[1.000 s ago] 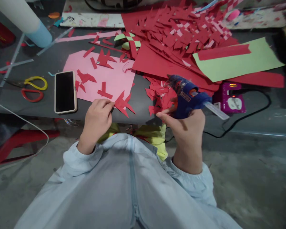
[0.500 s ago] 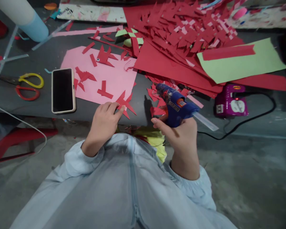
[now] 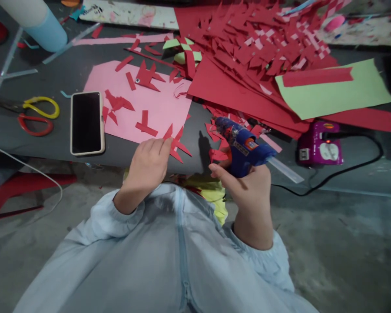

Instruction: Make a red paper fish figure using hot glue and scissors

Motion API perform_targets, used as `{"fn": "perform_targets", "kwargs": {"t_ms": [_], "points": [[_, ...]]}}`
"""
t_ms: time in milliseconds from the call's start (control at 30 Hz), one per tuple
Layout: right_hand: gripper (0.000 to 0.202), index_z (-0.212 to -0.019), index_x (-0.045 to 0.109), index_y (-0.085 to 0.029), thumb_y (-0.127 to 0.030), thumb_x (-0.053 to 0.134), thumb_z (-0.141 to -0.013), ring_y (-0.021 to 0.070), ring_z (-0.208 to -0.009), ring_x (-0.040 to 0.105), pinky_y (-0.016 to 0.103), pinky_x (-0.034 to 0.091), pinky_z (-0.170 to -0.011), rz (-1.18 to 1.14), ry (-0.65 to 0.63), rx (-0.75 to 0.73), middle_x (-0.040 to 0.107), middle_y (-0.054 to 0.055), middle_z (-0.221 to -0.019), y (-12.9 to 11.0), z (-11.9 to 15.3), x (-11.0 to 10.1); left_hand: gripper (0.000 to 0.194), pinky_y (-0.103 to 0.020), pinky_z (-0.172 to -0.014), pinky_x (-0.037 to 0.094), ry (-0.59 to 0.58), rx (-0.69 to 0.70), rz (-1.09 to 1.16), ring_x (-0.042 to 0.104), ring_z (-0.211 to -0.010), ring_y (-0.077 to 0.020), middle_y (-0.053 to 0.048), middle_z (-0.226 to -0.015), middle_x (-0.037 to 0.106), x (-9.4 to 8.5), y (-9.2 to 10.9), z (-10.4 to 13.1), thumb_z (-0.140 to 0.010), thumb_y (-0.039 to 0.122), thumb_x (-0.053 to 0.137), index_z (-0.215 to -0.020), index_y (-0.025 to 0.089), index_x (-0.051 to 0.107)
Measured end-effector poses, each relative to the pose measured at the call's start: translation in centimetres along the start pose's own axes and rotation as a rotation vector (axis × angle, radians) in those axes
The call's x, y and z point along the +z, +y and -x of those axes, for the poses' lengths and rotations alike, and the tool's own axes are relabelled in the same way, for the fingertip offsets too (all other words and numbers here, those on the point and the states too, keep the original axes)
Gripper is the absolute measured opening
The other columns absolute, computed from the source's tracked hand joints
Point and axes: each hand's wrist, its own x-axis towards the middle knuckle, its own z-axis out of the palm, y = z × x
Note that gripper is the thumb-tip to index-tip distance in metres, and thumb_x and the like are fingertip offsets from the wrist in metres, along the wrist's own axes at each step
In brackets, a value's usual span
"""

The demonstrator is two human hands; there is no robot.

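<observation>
Tbl (image 3: 194, 130) w/ paper (image 3: 224, 93); grey flr (image 3: 339, 261)

Left hand (image 3: 150, 163) partly hides a red cutout (image 3: 178, 144); the top edge crops a pale cylinder (image 3: 47, 30).

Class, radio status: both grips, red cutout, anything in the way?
Right grip holding blue glue gun. Left grip covering part of red cutout. Loose red scraps beside gun.

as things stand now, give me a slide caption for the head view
Right hand holds a blue glue gun while the left hand partly covers a spiky red paper cutout.
</observation>
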Motion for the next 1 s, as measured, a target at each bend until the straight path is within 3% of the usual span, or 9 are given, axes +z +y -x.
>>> {"fn": "perform_targets", "kwargs": {"t_ms": [333,600,800,1000], "points": [[0.024,-0.062,0.064,-0.024,-0.037,0.081,-0.073,0.0185,-0.044,0.054,0.042,0.054,-0.051,-0.039,0.002,0.004,0.059,0.002,-0.052,-0.2,-0.2,0.0,0.046,-0.044,-0.082,0.049,-0.102,-0.041,-0.141,0.06,-0.106,-0.0318,-0.018,-0.116,0.069,-0.3,1.4,-2.0,-0.099,0.01,0.034,-0.14,0.011,0.054],[0.026,-0.06,0.062,-0.023,-0.038,0.081,-0.069,0.0162,-0.043,0.054,0.034,0.049,-0.045,-0.067,-0.007,0.028,0.064,0.003,-0.054,-0.2,-0.1,0.2,0.048,-0.041,-0.084,0.053,-0.15,-0.055,-0.191,0.062,-0.11,-0.0298,-0.014,-0.115,0.07,-1.0,2.2,-2.6,-0.1,0.009,0.034,-0.146,0.014,0.05],[0.025,-0.061,0.063,-0.022,-0.038,0.08,-0.071,0.0149,-0.042,0.051,0.033,0.048,-0.044,-0.06,-0.014,0.044,0.062,0.003,-0.052,0.0,-0.1,0.1,0.047,-0.04,-0.085,0.053,-0.1,-0.13,-0.163,0.063,-0.104,-0.0293,-0.02,-0.114,0.068,-0.4,1.9,-2.1,-0.099,0.01,0.037,-0.143,0.0,0.049],[0.025,-0.061,0.062,-0.021,-0.036,0.079,-0.072,0.0145,-0.043,0.052,0.032,0.048,-0.044,-0.067,-0.025,0.041,0.063,0.003,-0.054,-0.1,0.0,0.1,0.04,-0.041,-0.082,0.052,-0.103,-0.127,-0.183,0.064,-0.102,-0.031,-0.021,-0.11,0.068,-0.4,1.7,-2.9,-0.096,0.007,0.038,-0.129,0.001,0.059]]}}
